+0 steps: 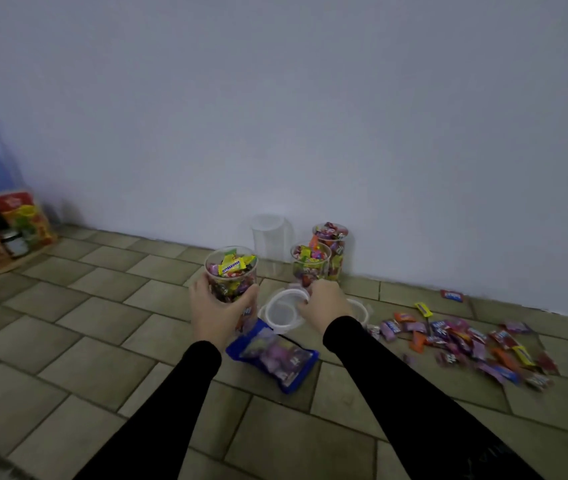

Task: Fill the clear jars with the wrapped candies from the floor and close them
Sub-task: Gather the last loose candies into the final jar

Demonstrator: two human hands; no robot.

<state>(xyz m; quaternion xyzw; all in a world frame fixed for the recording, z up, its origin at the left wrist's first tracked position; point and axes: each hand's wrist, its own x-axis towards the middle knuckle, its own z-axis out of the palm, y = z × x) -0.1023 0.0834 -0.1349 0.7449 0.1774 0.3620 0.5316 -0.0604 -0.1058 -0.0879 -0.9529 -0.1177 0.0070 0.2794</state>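
Note:
My left hand point(214, 315) grips a clear jar point(231, 271) filled to the brim with wrapped candies; it has no lid on. My right hand point(326, 304) pinches the rim of a clear round lid point(281, 311) that lies on the floor beside that jar. Two more open jars full of candy stand near the wall, one in front point(310, 263) and one behind point(331, 247). An empty clear jar point(270, 244) stands to their left. Loose wrapped candies point(466, 341) are scattered over the tiles at the right.
A blue bag of candies point(275, 355) lies on the floor between my forearms. Another clear lid point(358, 308) peeks out behind my right hand. Boxes, a small glass jar and packets point(16, 230) sit on a mat at far left. A white wall runs behind everything.

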